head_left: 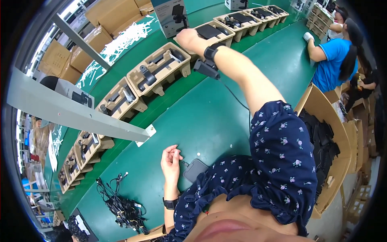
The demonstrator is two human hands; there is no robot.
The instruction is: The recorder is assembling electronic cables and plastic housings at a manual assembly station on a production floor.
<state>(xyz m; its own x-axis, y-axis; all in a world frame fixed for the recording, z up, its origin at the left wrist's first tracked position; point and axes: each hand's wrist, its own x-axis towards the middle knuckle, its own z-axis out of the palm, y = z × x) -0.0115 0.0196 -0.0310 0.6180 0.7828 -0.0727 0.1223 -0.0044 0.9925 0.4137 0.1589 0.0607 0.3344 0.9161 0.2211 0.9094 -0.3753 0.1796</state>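
Note:
My right hand (pixel 190 41) reaches to the far side of the green bench, its fingers curled over the left end of a brown moulded-pulp tray (pixel 222 39). A flat black plate (pixel 209 31) lies in that tray. Just left of it is another pulp tray (pixel 163 69) holding a black stand arm and other black parts. My left hand (pixel 171 161) hovers low over the bench, palm inward and fingers loosely bent, with nothing seen in it. Close beside it lies a dark grey square pad (pixel 195 171) with a short cable, partly covered by my blouse.
More filled pulp trays (pixel 117 99) line the far side. A grey metal post (pixel 80 111) crosses at left, above a bundle of black cables (pixel 125 209). A printed box (pixel 171 18) stands behind the trays. At right are a carton (pixel 342 149) of black parts and a blue-shirted co-worker (pixel 332 60).

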